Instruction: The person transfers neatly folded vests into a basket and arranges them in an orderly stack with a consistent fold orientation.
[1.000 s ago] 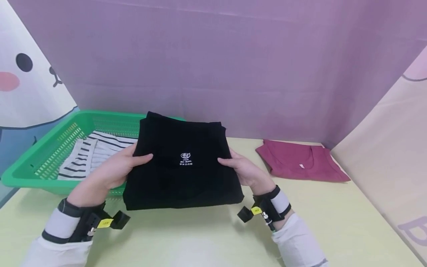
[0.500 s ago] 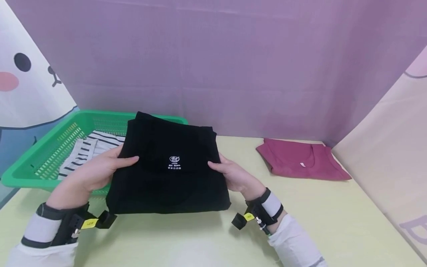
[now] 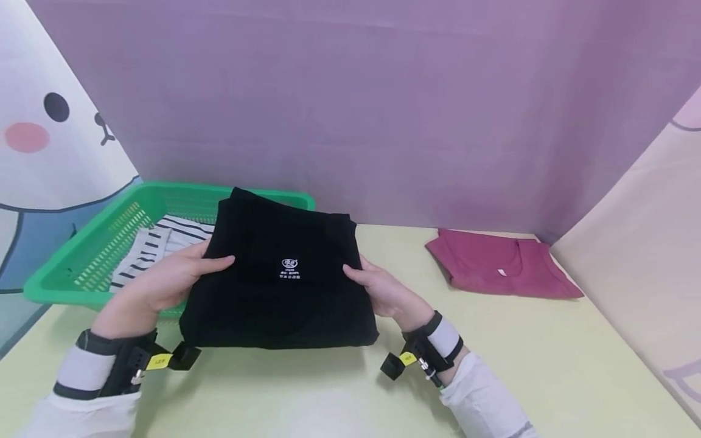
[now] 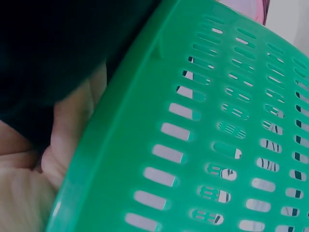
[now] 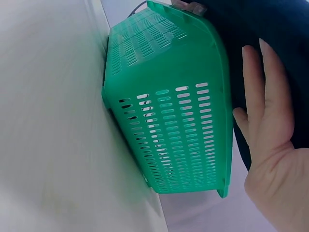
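A black folded T-shirt (image 3: 285,310) with a small white print hangs above the table in the head view, overlapping the right end of a green plastic basket (image 3: 66,297). My left hand (image 3: 177,277) grips its left edge, thumb on top and fingers beneath. On the right edge, my right hand (image 3: 386,289) holds it the same way. Inside the basket lies a white garment with dark stripes (image 3: 145,252). From the right wrist, the fingers (image 5: 275,92) extend flat under the dark cloth beside the basket. Close to the basket's rim is the left hand (image 4: 70,125) in the left wrist view.
A folded maroon garment (image 3: 484,264) with a small white tag lies at the back right of the pale yellow table (image 3: 493,365). A purple cloth backdrop (image 3: 350,109) rises behind the table, with printed cloths on both sides.
Both hands have carried the black T-shirt left toward the basket, mostly in the first half second. The camera view has since shifted slightly. Both grips stay the same.
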{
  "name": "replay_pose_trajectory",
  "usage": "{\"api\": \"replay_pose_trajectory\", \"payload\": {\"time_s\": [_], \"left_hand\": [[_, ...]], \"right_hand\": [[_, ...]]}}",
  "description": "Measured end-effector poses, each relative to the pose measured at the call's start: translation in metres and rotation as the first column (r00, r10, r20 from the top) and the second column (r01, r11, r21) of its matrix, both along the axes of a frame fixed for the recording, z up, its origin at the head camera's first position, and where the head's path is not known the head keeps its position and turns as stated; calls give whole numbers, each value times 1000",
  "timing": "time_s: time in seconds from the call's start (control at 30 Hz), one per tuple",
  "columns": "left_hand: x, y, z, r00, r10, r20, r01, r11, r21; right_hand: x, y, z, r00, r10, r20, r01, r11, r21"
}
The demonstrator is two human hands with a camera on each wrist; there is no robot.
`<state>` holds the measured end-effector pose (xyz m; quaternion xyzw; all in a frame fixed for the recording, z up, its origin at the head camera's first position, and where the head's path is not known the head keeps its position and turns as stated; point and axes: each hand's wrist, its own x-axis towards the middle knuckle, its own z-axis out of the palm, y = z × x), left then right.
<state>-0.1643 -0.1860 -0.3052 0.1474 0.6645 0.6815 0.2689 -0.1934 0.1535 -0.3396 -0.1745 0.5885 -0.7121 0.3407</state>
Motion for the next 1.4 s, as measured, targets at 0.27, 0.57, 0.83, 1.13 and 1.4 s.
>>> {"api": "replay_pose_trajectory", "payload": {"time_s": [0.27,0.57,0.83,1.13,1.4], "left_hand": [[3,4,5,997,72,5,-71,991,-112],[4,-4,12,997,63,-43,-71,974,-213],[7,-11,26,989,92,-119,-131,918,-374],[-9,-37,54,990,88,-112,-126,910,-395],[-18,-63,65,989,79,-125,-125,898,-421]], "right_hand": [[0,-3,-1,1000,12,-9,-12,1000,4],[-4,-13,9,1000,24,-18,-23,1000,20],[-5,-22,26,998,41,-36,-39,997,74],[-19,-48,61,999,-19,-32,24,986,165],[-26,-70,80,1000,-19,-22,22,986,163]]}}
